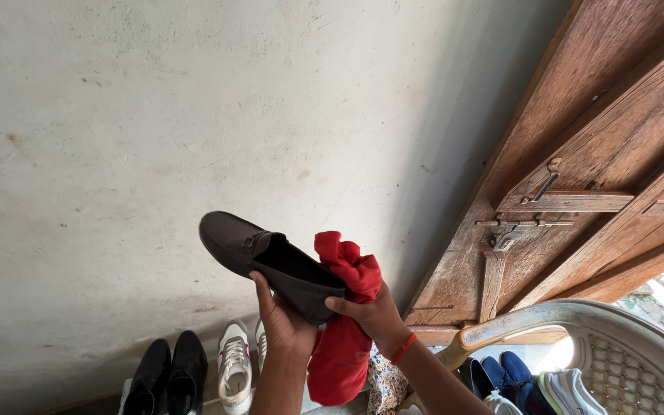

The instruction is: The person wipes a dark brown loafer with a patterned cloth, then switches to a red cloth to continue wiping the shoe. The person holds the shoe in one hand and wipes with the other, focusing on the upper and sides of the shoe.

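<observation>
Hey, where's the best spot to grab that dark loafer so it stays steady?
Probably grip the dark loafer from below around its middle and heel, where the left hand already cups the sole. The toe tilts up and left, and the right hand presses a red cloth at the heel.

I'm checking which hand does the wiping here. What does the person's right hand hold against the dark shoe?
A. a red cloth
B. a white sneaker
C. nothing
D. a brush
A: the right hand clutches a bunched red cloth pressed at the heel end of the dark shoe, while the left hand supports the shoe from below.
</observation>
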